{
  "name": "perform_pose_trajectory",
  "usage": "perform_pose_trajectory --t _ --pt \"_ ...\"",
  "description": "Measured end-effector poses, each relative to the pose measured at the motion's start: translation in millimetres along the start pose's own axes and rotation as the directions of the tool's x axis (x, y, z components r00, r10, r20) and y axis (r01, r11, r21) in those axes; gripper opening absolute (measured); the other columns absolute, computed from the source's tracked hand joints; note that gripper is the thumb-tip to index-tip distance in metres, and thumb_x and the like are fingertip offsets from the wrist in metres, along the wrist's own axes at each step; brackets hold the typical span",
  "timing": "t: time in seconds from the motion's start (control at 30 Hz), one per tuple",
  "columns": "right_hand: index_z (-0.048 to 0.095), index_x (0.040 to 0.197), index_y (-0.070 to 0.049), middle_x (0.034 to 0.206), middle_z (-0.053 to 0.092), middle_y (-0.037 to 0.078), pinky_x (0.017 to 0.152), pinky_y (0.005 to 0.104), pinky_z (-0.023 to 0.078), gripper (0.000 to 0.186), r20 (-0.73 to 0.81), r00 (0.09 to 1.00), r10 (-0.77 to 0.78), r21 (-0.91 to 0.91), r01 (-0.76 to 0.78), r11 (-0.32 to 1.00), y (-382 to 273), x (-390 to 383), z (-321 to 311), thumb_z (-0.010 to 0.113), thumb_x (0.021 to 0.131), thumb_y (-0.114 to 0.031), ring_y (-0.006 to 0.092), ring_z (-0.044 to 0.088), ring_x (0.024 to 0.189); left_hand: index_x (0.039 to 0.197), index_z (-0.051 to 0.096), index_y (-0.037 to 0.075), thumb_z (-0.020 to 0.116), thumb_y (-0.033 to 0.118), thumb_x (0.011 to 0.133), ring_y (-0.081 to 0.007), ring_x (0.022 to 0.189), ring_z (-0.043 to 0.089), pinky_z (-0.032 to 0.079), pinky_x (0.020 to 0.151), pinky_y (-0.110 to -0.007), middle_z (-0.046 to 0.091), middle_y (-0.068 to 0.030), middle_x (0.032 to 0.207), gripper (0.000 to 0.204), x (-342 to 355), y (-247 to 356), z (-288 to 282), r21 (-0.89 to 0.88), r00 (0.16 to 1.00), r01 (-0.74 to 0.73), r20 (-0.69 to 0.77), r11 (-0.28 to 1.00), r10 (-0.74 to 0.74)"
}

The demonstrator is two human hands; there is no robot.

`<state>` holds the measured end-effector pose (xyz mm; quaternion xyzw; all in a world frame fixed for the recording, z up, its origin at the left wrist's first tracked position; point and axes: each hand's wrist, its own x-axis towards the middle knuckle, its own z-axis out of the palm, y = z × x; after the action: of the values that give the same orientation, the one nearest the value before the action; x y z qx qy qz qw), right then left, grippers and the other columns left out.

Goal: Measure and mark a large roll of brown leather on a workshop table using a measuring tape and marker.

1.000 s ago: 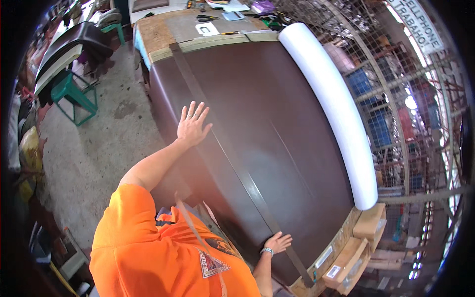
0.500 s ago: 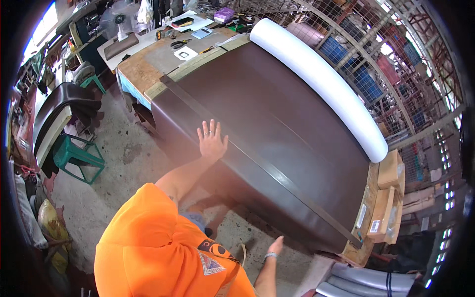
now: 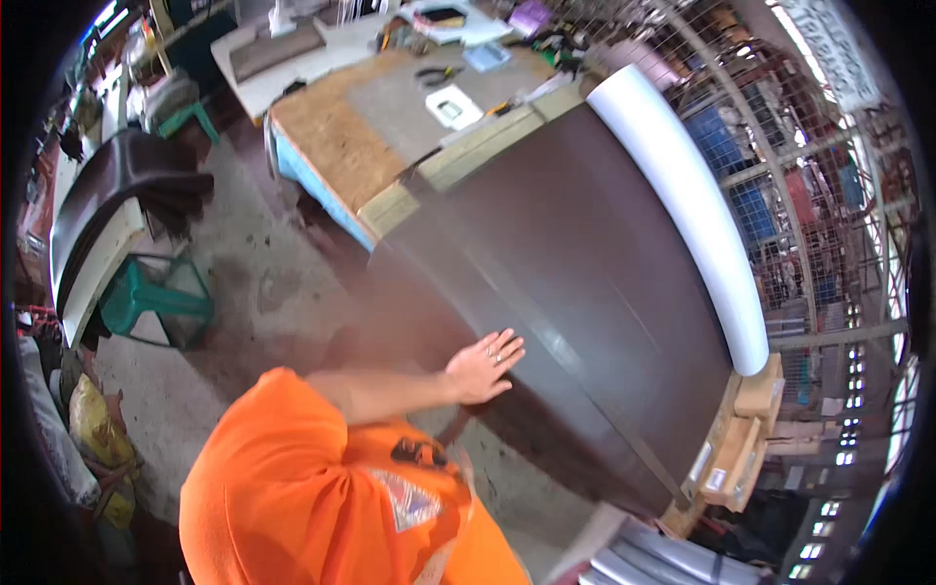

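Observation:
My left hand (image 3: 484, 369) is stretched out flat at the near edge of a large dark brown sheet (image 3: 595, 234), its fingers pointing right and a ring on one of them. The hand appears to touch the sheet, just short of a long flat metal straightedge (image 3: 561, 348) lying across it. The sheet looks smooth, like leather or vinyl, and drapes over the table's near side. My right hand is out of view. Along the sheet's far side lies a thick white roll (image 3: 687, 200).
Behind the sheet, a worktable (image 3: 331, 122) carries pliers (image 3: 437, 74), a white card (image 3: 453, 107) and other small tools. Cardboard boxes (image 3: 736, 463) stand at the table's right end. To the left are a green stool (image 3: 161, 292) and draped brown material (image 3: 127, 185). Grey rolls (image 3: 653, 561) lie at lower right.
My left hand has moved right and nearer along the sheet's near edge. My right hand has left the view. The view has shifted, and the straightedge still lies on the sheet.

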<state>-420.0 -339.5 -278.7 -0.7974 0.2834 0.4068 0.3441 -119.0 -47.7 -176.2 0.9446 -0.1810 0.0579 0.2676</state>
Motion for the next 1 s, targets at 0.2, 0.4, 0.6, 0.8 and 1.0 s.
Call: perform_pose_trajectory --t 0.2,0.4,0.6,0.8,1.0 --pt "0.066 0.099 0.003 0.089 0.07 0.009 0.077 0.043 0.05 0.033 -0.331 0.891 -0.309 0.142 0.371 0.918 -193 0 -3 0.057 0.103 -0.028 0.024 0.06 0.081 0.157 0.036 0.012 0.037 0.05 0.106 -0.0282 0.155 0.019 0.014 0.127 -0.046 0.032 -0.0069 0.164 0.063 -9 -103 -61 0.008 0.955 -0.255 0.156 0.967 0.251" --pt "0.055 0.137 0.005 0.15 0.046 0.027 0.114 0.0455 0.037 0.047 -0.597 0.333 -0.73 -0.45 0.614 0.648 -348 -18 -40 0.062 0.097 -0.021 0.0405 0.047 0.138 0.154 0.042 0.012 0.042 0.048 0.104 -0.0267 0.155 0.021 0.015 0.126 -0.046 0.035 -0.0056 0.163 0.062 -26 -176 -97 0.102 0.966 -0.255 0.061 0.961 0.25" --pt "0.029 0.158 -0.001 0.165 0.022 0.025 0.122 0.0565 0.017 0.067 -0.519 0.55 -0.654 -0.554 0.367 0.748 -398 12 -28 0.046 0.103 -0.036 0.0445 0.019 0.153 0.13 0.061 0.009 0.057 0.035 0.099 -0.0293 0.148 0.035 0.031 0.121 -0.046 0.048 -0.0105 0.151 0.04 -97 -241 -138 -0.078 0.97 -0.24 -0.067 0.968 0.235" --pt "0.024 0.16 -0.005 0.169 0.016 0.017 0.122 0.06 0.012 0.063 -0.582 0.477 -0.659 -0.672 0.174 0.72 -379 42 -12 0.033 0.107 -0.038 0.0381 0.013 0.156 0.123 0.065 0.015 0.056 0.035 0.098 -0.0333 0.135 0.05 0.046 0.108 -0.049 0.055 -0.0129 0.142 0.033 -197 -316 -151 -0.034 0.873 0.298 0.413 0.954 -0.258" --pt "0.026 0.16 -0.006 0.168 0.018 0.016 0.121 0.0593 0.015 0.061 -0.595 0.449 -0.667 -0.695 0.13 0.707 -376 49 -10 0.031 0.108 -0.038 0.0373 0.016 0.155 0.127 0.064 0.014 0.061 0.035 0.092 -0.0358 0.125 0.059 0.047 0.106 -0.048 0.066 -0.0175 0.127 0.041 -176 -361 -130 -0.106 0.712 0.627 0.481 0.772 -0.512"
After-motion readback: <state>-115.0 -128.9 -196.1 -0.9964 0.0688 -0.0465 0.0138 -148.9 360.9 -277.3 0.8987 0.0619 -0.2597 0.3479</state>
